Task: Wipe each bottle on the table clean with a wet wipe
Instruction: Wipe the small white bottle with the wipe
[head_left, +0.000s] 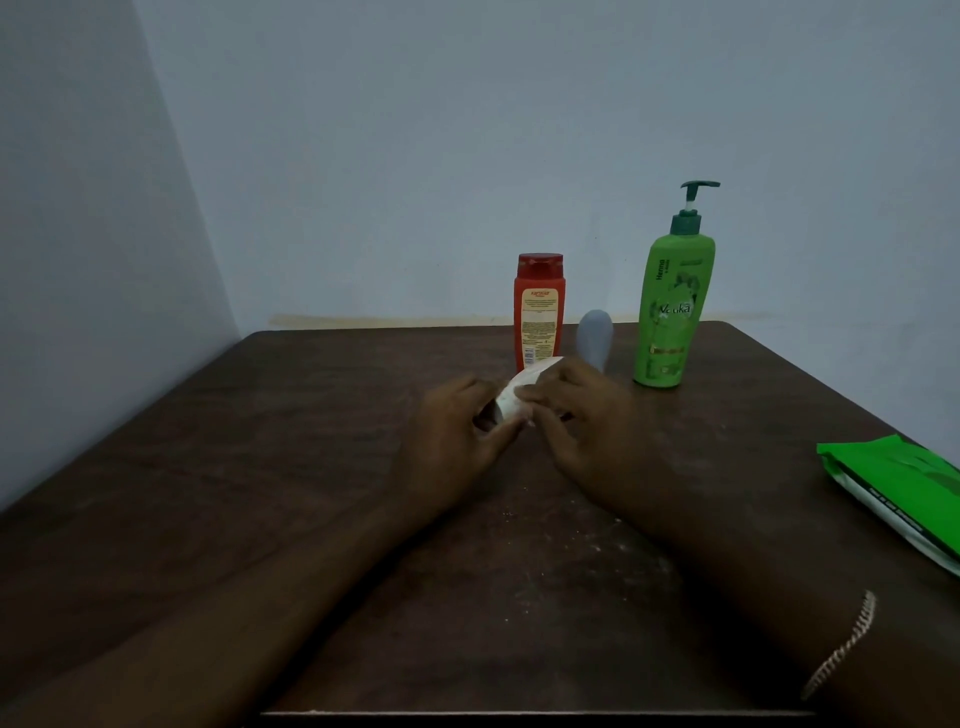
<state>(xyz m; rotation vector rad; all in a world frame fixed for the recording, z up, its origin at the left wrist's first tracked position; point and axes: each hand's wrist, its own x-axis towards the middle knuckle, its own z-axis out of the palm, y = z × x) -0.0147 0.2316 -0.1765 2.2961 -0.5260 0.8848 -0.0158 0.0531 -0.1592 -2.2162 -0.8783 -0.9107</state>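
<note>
The person's two hands meet over the middle of the dark brown table (260, 441), and between them sits a white object (511, 397), tilted so that its far end points up toward the bottles at the back. The left hand (457, 431) has its fingers and thumb curled round the near, lower end of it. The right hand (582, 415) comes in from the other side, its fingers bent over the upper part, so both hands are grasping the same thing (whether it is a small white bottle wrapped in a wipe or only a bunched wipe cannot be told in this dim light). The object is lifted slightly, just above the tabletop, close in front of the red bottle (538, 312), which stands upright near the far edge with its printed back label facing the camera. Just to the right of it is a small grey-blue bottle (595, 338), its lower part hidden behind the right hand. Further right stands a tall green pump bottle (672, 312), upright, its dark green nozzle turned to the right. A green pack of wipes (898, 488) lies flat near the right edge of the table, well apart from the hands. Pale specks (597, 545) are scattered on the wood between the forearms, and a thin light chain (841, 644) crosses the right forearm. A plain bluish wall (467, 130) rises behind the table.
</note>
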